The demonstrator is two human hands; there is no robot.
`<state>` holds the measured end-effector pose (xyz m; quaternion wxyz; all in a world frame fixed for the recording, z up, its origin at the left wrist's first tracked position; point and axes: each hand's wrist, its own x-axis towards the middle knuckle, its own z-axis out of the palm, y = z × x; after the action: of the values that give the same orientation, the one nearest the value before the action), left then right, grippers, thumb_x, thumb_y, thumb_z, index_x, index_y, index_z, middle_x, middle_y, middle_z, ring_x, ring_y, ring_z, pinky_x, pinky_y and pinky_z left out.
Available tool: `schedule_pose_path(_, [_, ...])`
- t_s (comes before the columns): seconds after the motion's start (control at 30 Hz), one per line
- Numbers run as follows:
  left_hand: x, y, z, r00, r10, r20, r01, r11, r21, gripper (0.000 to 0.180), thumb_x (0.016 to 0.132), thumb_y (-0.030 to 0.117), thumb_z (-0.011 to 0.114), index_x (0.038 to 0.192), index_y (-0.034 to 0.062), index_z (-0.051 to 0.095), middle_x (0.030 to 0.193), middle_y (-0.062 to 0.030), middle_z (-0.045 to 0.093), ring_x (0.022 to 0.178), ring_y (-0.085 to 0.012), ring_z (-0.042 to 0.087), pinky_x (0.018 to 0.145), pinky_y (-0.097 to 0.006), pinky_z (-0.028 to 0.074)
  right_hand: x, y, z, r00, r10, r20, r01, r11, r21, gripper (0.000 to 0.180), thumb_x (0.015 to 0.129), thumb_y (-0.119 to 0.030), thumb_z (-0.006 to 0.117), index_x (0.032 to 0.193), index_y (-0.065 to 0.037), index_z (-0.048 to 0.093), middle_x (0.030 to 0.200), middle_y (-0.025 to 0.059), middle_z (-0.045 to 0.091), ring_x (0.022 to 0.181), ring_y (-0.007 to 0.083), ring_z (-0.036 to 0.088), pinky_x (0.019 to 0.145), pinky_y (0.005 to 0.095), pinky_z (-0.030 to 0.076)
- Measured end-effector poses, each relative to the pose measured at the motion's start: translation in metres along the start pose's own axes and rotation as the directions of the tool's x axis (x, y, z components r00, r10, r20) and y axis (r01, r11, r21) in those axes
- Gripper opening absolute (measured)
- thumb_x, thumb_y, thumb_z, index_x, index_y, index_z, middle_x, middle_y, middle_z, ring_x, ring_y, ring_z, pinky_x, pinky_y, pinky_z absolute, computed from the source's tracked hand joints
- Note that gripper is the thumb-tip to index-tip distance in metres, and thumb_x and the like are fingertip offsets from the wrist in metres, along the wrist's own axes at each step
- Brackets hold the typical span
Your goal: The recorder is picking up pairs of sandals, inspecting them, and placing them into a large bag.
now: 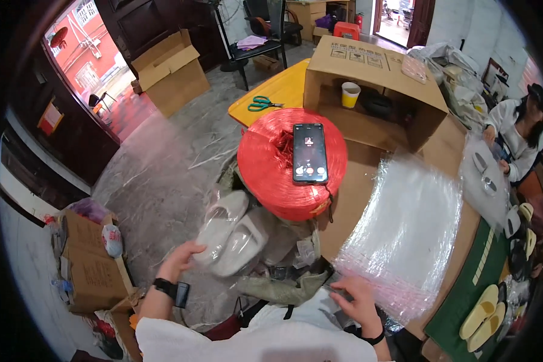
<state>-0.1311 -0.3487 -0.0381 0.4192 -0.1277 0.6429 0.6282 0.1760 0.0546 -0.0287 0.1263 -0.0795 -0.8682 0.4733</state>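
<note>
My left hand [180, 259], with a dark watch on its wrist, pinches the edge of a clear plastic bag holding a pair of white slippers [238, 238]. The bagged slippers are low, above an open sack [289, 288] in front of me. My right hand [358, 303] is empty, its fingers bent and apart, beside the pink-edged near end of a stack of clear plastic bags [404, 223]. Beyond the slippers stands a big roll of red plastic twine [259, 157], with a lit phone [309, 154] lying on top.
An open carton [368, 57] with a yellow-and-white cup [350, 95] stands on the table. Green-handled scissors [263, 104] lie on a yellow surface [292, 84]. At right, a co-worker [516, 130] handles bagged slippers [484, 175]; yellow slippers [482, 317] lie on a green mat [464, 301].
</note>
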Motion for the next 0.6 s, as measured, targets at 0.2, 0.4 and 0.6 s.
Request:
schedule_pose_path(0.2, [0.145,-0.111,0.134,0.97,0.198,-0.138,-0.23,0.929,-0.289,0.041,0.093,0.01,0.064,0.131,-0.0013,0.052,0.12,-0.0144,0.065,0.101,-0.0259,0.066,0.087,-0.041,0.055,-0.01,-0.001,0.003,0.988,0.128,-0.088,-0.117,0.986,0.116,0.015,0.082,-0.01,0.076,0.096,-0.005,0.072,0.088,0.0092,0.071,0.073,0.0241,0.066,0.062,0.0318,0.053])
schedule_pose_path(0.4, [0.185,-0.134,0.232,0.943,0.285,-0.173,-0.306,0.946,-0.108,0.033,0.09,0.019,0.069,0.116,-0.0003,0.065,0.103,-0.0137,0.069,0.089,-0.0217,0.065,0.076,-0.036,0.053,-0.017,-0.002,0.002,0.975,0.182,-0.125,-0.17,0.981,0.095,0.014,0.083,-0.008,0.075,0.096,-0.004,0.072,0.086,0.01,0.07,0.074,0.0232,0.067,0.06,0.031,0.053])
schedule_pose_path(0.6, [0.147,-0.093,0.182,0.948,0.291,0.128,-0.318,0.86,0.399,0.041,0.093,0.038,0.068,0.112,0.0021,0.069,0.091,-0.0043,0.068,0.072,-0.0099,0.056,0.058,-0.029,0.043,-0.027,-0.01,-0.019,0.95,0.236,-0.205,-0.231,0.972,0.052,0.014,0.084,-0.009,0.074,0.098,-0.005,0.072,0.084,0.0095,0.069,0.07,0.022,0.066,0.059,0.03,0.052])
